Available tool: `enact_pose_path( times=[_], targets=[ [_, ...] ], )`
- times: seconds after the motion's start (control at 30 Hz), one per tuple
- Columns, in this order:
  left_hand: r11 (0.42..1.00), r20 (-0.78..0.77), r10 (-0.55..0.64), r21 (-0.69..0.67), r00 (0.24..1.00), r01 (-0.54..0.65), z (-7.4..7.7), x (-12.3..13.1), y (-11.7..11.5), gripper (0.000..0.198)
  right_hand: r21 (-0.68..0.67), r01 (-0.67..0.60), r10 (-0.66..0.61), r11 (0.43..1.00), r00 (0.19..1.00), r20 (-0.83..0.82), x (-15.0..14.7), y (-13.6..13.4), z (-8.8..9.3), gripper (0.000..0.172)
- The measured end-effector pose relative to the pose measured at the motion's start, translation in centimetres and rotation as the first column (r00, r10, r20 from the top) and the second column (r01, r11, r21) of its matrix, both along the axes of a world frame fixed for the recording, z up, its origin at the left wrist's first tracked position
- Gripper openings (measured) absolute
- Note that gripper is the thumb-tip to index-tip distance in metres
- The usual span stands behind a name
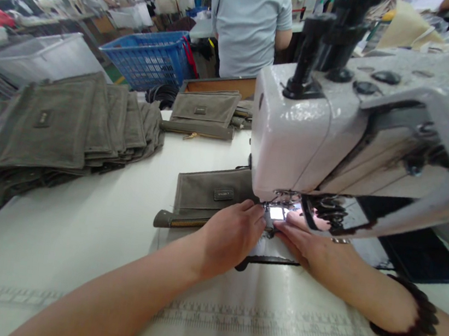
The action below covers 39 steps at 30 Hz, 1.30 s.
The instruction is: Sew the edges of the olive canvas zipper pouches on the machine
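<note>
An olive-grey fabric pouch point(201, 188) with a small label and a brass zipper point(190, 222) lies partly under the head of a white sewing machine point(290, 138). My left hand point(234, 233) is closed on the pouch's right end, near the needle area, its fingers curled over the fabric. My right hand point(302, 236) reaches in beneath the machine head from the right. Its fingers are stretched out and close together, pointing at the lit needle plate point(277, 213), with the fingertips close to the pouch's edge. The machine hides part of these fingers.
A pile of similar pouches point(60, 124) sits on the left of the table point(86, 243). More pouches point(205, 107) lie at the back. A dark phone-like slab point(424, 255) is at the right. Behind are a blue crate point(148, 56) and a person point(249, 22). A ruler scale point(229, 320) runs along the front.
</note>
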<state>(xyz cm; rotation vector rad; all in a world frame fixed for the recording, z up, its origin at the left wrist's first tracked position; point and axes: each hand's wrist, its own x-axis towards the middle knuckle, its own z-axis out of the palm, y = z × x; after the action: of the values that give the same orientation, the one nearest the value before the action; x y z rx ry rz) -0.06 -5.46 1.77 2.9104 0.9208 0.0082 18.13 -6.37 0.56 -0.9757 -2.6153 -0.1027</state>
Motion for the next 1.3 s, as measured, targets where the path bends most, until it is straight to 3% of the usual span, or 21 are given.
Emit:
enact_pose_path(
  times=[0.47,1.07,1.3],
  targets=[
    [0.997,0.04,-0.011,0.072,0.999,0.008,-0.8,-0.2,0.0,0.021,-0.023,0.083,-0.083,0.996,0.996,-0.039,-0.2,0.1,-0.6,0.033],
    [0.991,0.066,0.008,0.131,0.998,-0.017,-1.2,-0.2,0.4,0.021,0.169,0.173,-0.152,0.97,0.979,-0.133,-0.8,0.2,-0.3,0.034],
    [0.99,0.049,-0.002,0.144,0.999,-0.005,-1.4,-0.1,0.5,0.021,0.092,0.167,-0.155,0.982,0.98,-0.123,-0.8,0.6,-0.5,0.028]
  ],
)
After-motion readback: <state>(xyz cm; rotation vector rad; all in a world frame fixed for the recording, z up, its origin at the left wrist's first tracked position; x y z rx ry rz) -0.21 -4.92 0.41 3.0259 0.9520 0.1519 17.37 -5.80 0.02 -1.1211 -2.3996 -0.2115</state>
